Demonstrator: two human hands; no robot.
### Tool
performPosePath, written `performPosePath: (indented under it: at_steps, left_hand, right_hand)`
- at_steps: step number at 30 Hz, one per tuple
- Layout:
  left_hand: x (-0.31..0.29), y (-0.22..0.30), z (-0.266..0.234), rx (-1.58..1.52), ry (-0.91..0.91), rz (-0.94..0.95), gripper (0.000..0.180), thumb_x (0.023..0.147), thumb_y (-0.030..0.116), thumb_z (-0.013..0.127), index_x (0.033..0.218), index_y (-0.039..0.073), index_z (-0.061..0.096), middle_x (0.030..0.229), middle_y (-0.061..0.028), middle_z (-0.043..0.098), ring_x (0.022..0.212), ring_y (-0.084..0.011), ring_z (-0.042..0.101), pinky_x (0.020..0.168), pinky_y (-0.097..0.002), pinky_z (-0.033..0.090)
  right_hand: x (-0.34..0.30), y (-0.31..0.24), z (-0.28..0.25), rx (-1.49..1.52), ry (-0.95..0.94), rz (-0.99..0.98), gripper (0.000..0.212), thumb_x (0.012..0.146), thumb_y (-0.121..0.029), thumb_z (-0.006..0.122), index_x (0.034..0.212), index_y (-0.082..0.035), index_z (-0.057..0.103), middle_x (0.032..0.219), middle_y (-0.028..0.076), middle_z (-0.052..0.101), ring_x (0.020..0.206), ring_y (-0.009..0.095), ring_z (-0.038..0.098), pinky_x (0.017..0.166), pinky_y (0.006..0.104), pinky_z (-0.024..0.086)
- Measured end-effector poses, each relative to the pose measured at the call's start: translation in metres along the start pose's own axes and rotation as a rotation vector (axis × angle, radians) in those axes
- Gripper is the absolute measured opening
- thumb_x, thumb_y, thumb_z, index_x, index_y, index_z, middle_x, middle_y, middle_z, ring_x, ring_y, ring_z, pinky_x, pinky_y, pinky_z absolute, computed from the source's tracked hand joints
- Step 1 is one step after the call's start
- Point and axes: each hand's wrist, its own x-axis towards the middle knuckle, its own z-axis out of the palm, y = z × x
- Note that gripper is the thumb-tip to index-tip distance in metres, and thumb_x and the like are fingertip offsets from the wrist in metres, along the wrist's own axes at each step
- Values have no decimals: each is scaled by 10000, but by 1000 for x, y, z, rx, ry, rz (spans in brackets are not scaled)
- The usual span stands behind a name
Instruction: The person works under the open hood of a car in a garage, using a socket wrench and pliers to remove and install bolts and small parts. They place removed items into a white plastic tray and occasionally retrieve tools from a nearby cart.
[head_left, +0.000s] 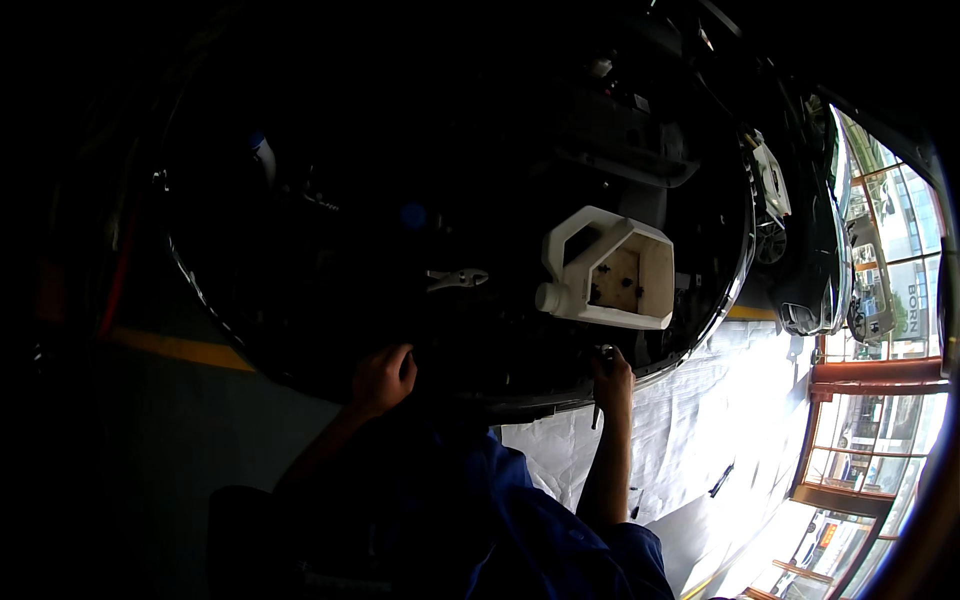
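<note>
My right hand (614,378) is closed around a slim tool (606,352) with a rounded metal head, which looks like a ratchet. Its dark lower end shows below my fist, at the front edge of a dark engine bay (480,345). My left hand (383,381) is curled closed at the same edge, further left; whatever its fingers may hold is hidden in shadow. Between and beyond my hands lie metal pliers (460,279). To their right rests a white plastic jug (590,312) with one side cut away, several small dark pieces inside it.
Deep shadow hides most of the bay. A pale sheet (670,410) covers the bright floor on the right, with a dark tool (721,481) lying on it. Other cars (810,290) stand at the right, near large windows (900,230). A yellow floor line (180,347) runs at left.
</note>
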Motion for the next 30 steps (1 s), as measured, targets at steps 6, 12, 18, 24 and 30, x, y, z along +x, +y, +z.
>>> performPosePath:
  at_steps: [6,12,18,24,30]
  left_hand:
    - [1,-4,0,3,-36,3,184,892,105,684,1032,-13,703,881,-155,728,680,-270,701,604,-368,577]
    - [-2,-3,3,13,-40,-32,191,892,112,685,1035,-13,700,896,-158,732,693,-269,710,618,-366,587]
    - [-1,-4,3,9,-10,-23,199,885,115,690,1042,-8,703,896,-151,733,680,-260,705,604,-360,582]
    - [-2,0,-3,20,-51,-53,201,896,116,682,1051,-10,704,908,-152,735,697,-263,712,619,-362,589]
    - [-1,-2,0,6,-22,-36,195,901,109,676,1052,-11,702,909,-150,736,701,-268,714,639,-362,593]
  right_hand:
    - [16,-20,-21,-312,-21,-381,423,947,-270,633,1332,-97,596,886,202,716,906,421,691,813,494,536]
    - [12,-50,-20,-276,-243,102,424,945,-334,640,1286,-82,626,995,227,721,975,464,671,843,531,529]
    - [14,-29,-3,-60,-142,75,430,941,-313,660,1307,-91,618,1019,213,722,978,439,685,835,503,531]
    - [34,-19,-39,-177,-279,-423,554,928,-236,701,1446,-128,537,1035,145,708,902,343,705,817,448,553]
    - [27,-3,-30,-34,-315,-217,591,927,-169,693,1485,-120,503,1091,210,726,1000,348,721,819,390,560]
